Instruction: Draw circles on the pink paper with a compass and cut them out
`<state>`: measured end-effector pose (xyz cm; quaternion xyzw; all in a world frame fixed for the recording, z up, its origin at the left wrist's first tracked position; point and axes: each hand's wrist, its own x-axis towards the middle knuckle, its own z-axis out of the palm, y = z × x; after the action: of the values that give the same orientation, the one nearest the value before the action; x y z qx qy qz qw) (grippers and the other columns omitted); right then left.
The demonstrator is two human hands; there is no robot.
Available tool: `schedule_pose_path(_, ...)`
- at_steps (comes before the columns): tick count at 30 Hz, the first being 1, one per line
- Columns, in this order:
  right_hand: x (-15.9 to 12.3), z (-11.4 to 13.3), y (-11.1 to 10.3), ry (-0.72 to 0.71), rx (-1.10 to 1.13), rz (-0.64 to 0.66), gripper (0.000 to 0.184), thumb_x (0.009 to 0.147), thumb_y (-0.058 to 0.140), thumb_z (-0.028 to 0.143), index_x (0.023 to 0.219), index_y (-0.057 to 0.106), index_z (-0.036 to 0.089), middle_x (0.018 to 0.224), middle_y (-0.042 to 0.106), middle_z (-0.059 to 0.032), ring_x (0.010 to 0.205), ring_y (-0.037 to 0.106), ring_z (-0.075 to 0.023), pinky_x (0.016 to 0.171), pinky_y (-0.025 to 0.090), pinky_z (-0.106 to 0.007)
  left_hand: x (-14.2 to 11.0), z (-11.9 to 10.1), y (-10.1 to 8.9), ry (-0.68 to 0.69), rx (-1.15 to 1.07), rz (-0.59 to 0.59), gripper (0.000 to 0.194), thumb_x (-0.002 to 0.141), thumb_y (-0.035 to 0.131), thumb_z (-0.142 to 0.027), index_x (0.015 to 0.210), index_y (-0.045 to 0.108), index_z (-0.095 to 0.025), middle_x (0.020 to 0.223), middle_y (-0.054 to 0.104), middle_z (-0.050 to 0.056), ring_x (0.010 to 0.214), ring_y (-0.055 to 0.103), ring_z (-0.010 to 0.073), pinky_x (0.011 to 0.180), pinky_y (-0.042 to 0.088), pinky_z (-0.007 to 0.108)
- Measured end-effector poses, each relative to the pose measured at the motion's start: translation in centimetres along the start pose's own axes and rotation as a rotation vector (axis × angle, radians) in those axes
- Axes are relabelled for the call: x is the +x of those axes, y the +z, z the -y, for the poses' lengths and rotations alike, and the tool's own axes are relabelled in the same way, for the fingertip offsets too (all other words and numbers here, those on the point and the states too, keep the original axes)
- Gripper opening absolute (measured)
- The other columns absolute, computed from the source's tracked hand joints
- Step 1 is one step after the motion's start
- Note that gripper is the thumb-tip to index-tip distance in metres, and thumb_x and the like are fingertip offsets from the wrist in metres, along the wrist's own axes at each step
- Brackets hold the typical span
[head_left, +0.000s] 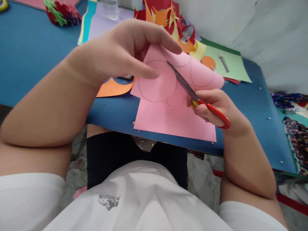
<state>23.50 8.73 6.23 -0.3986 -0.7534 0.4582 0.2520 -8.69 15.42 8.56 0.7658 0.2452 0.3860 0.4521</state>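
A pink sheet of paper with several circles drawn on it is held up above the table edge. My left hand grips its upper left part, thumb on the near face and fingers behind. In my right hand is a pair of scissors with red and yellow handles. Their blades lie along a cut line beside one drawn circle, pointing up and left. The far side of the sheet curls over towards the right. Below it, more pink paper reaches the table's front edge.
Orange and red paper scraps are heaped at the back. A light green sheet bears a grey stick, near an orange disc. A clear cup stands on purple paper. An orange offcut lies by my left wrist on the blue table.
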Motion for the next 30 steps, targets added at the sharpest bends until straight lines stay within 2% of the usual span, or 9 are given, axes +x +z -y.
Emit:
schedule_pose_path(2, 0.0, 0.0, 0.1, 0.0, 0.0, -0.03, 0.063, 0.095, 0.084, 0.083, 0.084, 0.066, 0.024, 0.071, 0.046, -0.0019, 0.066, 0.039, -0.0175, 0.051, 0.027, -0.036, 0.1, 0.0, 0.2, -0.027, -0.066, 0.036, 0.063, 0.083, 0.101, -0.027, 0.14, 0.085, -0.007, 0.117, 0.084, 0.006, 0.108, 0.079, 0.0203, 0.093, 0.062, 0.035)
schedule_pose_path(4, 0.0, 0.0, 0.2, 0.0, -0.001, -0.048, 0.062, 0.095, 0.085, 0.082, 0.084, 0.067, 0.024, 0.071, 0.046, -0.0021, 0.065, 0.04, -0.0175, 0.051, 0.027, -0.036, 0.3, 0.1, 0.3, 0.007, -0.088, -0.002, 0.056, 0.083, 0.099, -0.023, 0.135, 0.086, -0.007, 0.116, 0.084, 0.004, 0.109, 0.077, 0.0181, 0.094, 0.06, 0.033)
schedule_pose_path(9, 0.1, -0.2, 0.4, -0.007, -0.013, -0.071, 0.061, 0.097, 0.082, 0.081, 0.085, 0.068, 0.023, 0.071, 0.048, -0.0023, 0.064, 0.041, -0.0171, 0.049, 0.029, -0.035, 0.8, 0.9, 0.5, 0.164, -0.121, -0.024, 0.049, 0.087, 0.097, -0.026, 0.129, 0.08, -0.009, 0.101, 0.079, -0.005, 0.092, 0.075, 0.008, 0.079, 0.057, 0.021)
schedule_pose_path(14, 0.3, -0.3, 0.5, -0.011, -0.014, -0.084, 0.061, 0.099, 0.08, 0.083, 0.09, 0.07, 0.023, 0.072, 0.05, -0.0027, 0.064, 0.041, -0.0173, 0.048, 0.028, -0.035, 1.2, 1.8, 0.6, 0.255, -0.059, -0.095, 0.035, 0.096, 0.093, -0.029, 0.122, 0.084, -0.008, 0.103, 0.078, -0.004, 0.078, 0.066, 0.0008, 0.064, 0.045, 0.014)
schedule_pose_path(16, 0.2, -0.2, 0.5, -0.002, -0.013, -0.085, 0.063, 0.098, 0.079, 0.085, 0.089, 0.069, 0.024, 0.072, 0.05, -0.0026, 0.063, 0.04, -0.0173, 0.048, 0.028, -0.035, 1.3, 2.2, 0.4, 0.289, -0.044, -0.08, 0.035, 0.095, 0.096, -0.031, 0.119, 0.088, -0.007, 0.1, 0.078, -0.003, 0.087, 0.071, 0.0043, 0.071, 0.05, 0.015)
schedule_pose_path(18, 0.1, -0.1, 0.5, 0.009, -0.011, -0.083, 0.063, 0.098, 0.078, 0.085, 0.089, 0.068, 0.024, 0.072, 0.049, -0.0026, 0.063, 0.039, -0.0172, 0.048, 0.027, -0.035, 1.4, 2.6, 0.1, 0.283, -0.028, -0.065, 0.043, 0.092, 0.101, -0.033, 0.123, 0.089, -0.006, 0.104, 0.081, 0.001, 0.104, 0.079, 0.014, 0.091, 0.062, 0.026)
schedule_pose_path(21, -0.1, -0.3, 0.3, 0.024, -0.009, -0.068, 0.062, 0.1, 0.077, 0.084, 0.092, 0.068, 0.023, 0.073, 0.048, -0.002, 0.063, 0.04, -0.0169, 0.049, 0.027, -0.034, 1.4, 2.9, -0.3, 0.263, 0.0, -0.042, 0.056, 0.087, 0.107, -0.036, 0.13, 0.087, -0.007, 0.118, 0.085, 0.006, 0.116, 0.081, 0.0206, 0.11, 0.064, 0.04)
schedule_pose_path(26, -0.3, -0.8, 0.0, -0.048, 0.043, 0.01, 0.058, 0.104, 0.077, 0.078, 0.1, 0.069, 0.021, 0.078, 0.051, -0.0005, 0.064, 0.042, -0.0145, 0.052, 0.029, -0.032, 1.0, 2.1, -0.2, 0.244, 0.0, 0.024, 0.059, 0.089, 0.103, -0.036, 0.136, 0.084, -0.006, 0.123, 0.086, 0.004, 0.12, 0.081, 0.0201, 0.107, 0.064, 0.038)
schedule_pose_path(30, -0.3, -0.4, 0.0, -0.041, 0.032, 0.024, 0.059, 0.103, 0.076, 0.081, 0.099, 0.068, 0.022, 0.077, 0.051, -0.0008, 0.064, 0.042, -0.0156, 0.054, 0.029, -0.034, 0.3, 0.4, 0.4, 0.136, -0.05, -0.042, 0.047, 0.084, 0.102, -0.024, 0.126, 0.089, -0.01, 0.116, 0.087, 0.002, 0.116, 0.079, 0.0223, 0.104, 0.062, 0.041)
